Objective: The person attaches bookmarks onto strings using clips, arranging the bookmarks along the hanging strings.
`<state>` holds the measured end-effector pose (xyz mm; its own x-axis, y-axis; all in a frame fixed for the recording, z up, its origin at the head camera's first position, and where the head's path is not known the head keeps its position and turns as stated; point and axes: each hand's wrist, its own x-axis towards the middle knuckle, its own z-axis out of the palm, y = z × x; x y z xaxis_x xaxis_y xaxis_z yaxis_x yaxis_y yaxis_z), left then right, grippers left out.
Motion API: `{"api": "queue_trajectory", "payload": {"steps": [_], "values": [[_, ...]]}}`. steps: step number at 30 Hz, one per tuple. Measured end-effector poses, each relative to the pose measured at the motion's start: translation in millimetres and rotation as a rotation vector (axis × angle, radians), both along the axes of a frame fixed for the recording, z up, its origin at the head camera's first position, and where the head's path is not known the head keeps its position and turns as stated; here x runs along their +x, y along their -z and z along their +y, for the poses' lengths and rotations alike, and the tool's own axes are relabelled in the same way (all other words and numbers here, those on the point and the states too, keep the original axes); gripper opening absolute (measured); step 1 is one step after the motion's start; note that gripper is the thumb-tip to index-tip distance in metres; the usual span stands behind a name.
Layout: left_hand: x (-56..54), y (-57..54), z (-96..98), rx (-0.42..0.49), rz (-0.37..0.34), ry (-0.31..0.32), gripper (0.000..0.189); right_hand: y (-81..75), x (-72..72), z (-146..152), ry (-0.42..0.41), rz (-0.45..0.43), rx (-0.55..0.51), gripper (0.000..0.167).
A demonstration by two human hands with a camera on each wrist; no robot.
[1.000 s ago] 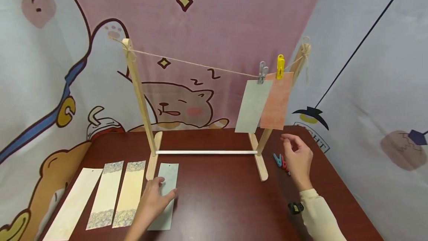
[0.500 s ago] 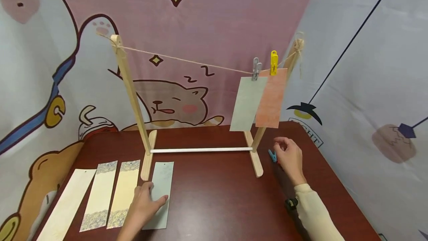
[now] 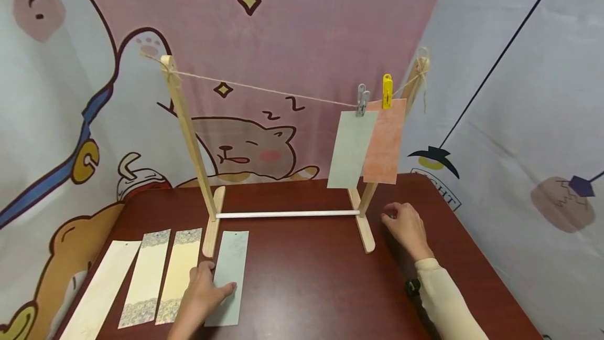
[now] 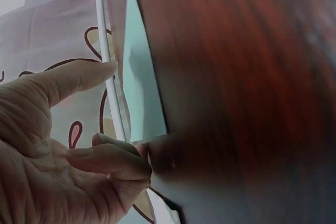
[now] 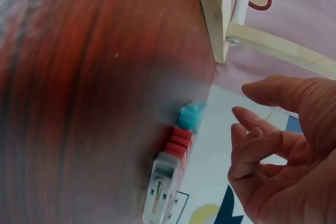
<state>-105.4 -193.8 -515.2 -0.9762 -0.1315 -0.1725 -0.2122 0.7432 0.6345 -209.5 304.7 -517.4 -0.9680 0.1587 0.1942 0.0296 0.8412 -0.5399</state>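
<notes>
My left hand (image 3: pixel 203 294) is over the left edge of a pale green paper strip (image 3: pixel 232 261) with a small hole at its top. Thumb and fingers stand apart with nothing between them, and the strip lies flat. To the right of the wooden stand, my right hand (image 3: pixel 407 231) hovers low over loose clothespins, hiding them in the head view. The right wrist view shows a blue clothespin (image 5: pixel 191 116), red clothespins (image 5: pixel 179 142) and a grey clothespin (image 5: pixel 160 187) in a row on the table. The right thumb and fingers are apart, with a gap between them and the pins.
Twine (image 3: pixel 264 88) spans the wooden stand (image 3: pixel 191 135). A grey clothespin (image 3: pixel 362 101) holds a pale green card (image 3: pixel 351 151) there; a yellow clothespin (image 3: pixel 387 92) holds an orange card (image 3: pixel 386 143). A white rod (image 3: pixel 288 214) joins the feet. Cream strips (image 3: pixel 146 282) lie at left.
My right hand has come down over the loose clothespins, covering them in the head view. My left hand has drifted slightly left and toward me along the green strip.
</notes>
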Motion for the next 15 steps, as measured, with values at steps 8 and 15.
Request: {"api": "queue_trajectory", "payload": {"steps": [8, 15], "values": [[0.0, 1.0, 1.5, -0.047, 0.034, 0.007, 0.069, 3.0, -4.9, 2.0, 0.024, -0.108, 0.025, 0.034], [-0.4, 2.2, 1.0, -0.060, 0.035, 0.008, 0.058, 8.2, -5.7, 2.6, -0.012, -0.174, 0.001, 0.017]]}}
